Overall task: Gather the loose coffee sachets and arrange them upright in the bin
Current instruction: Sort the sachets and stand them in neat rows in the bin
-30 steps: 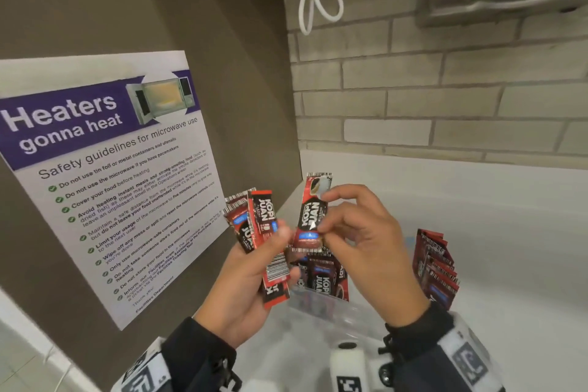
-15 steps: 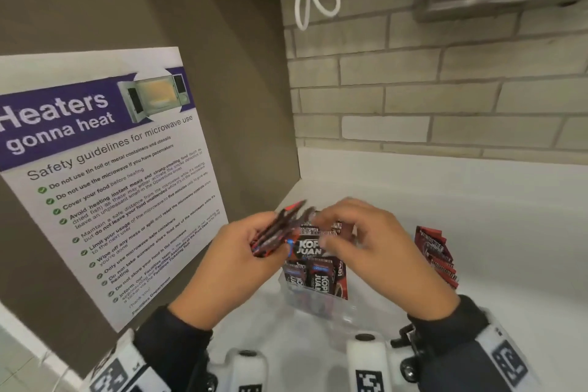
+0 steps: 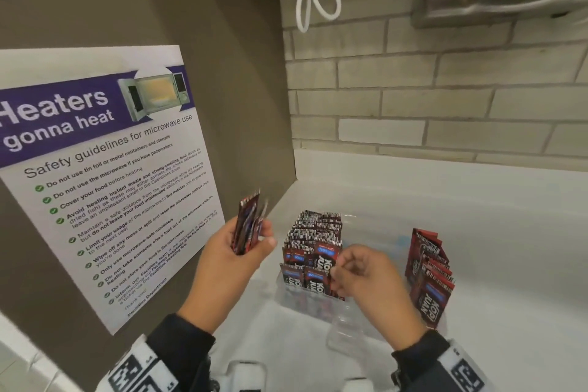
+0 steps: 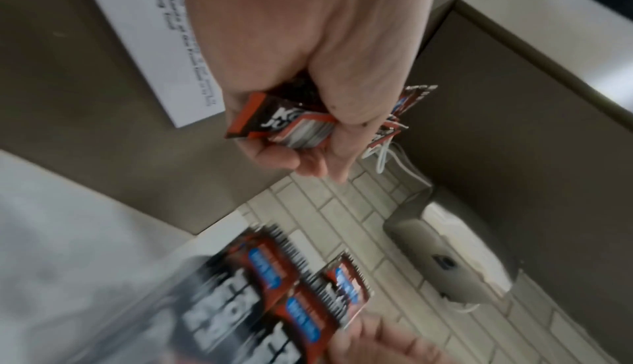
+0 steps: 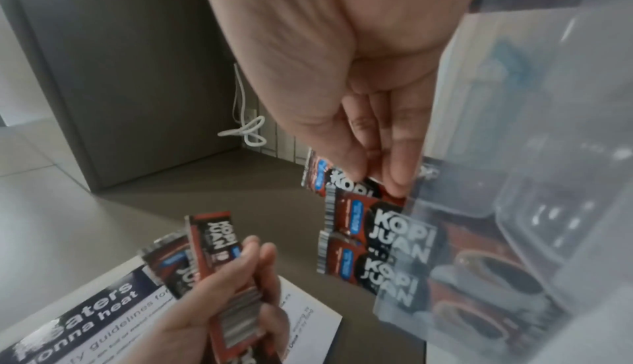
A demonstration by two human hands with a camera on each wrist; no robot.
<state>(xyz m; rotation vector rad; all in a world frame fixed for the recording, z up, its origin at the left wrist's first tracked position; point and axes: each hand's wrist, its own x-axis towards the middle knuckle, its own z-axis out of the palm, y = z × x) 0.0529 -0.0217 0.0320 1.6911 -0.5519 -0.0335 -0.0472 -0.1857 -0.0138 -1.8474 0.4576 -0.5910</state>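
From my head view, my right hand (image 3: 366,277) has carried the single red-and-black foil coffee sachet (image 3: 331,267) down from my left hand (image 3: 232,258) and pinches it into the clear plastic bin (image 3: 342,325); one more stands upright, I'd say. The left wrist view shows fingers curled round the remaining sachet bundle (image 4: 291,123). The right wrist view confirms the pinch. White counter (image 3: 477,207), brick wall, microwave safety poster (image 3: 105,175).

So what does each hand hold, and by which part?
Left hand grips a bunch of sachets by their lower ends. Right hand pinches one sachet in the bin.
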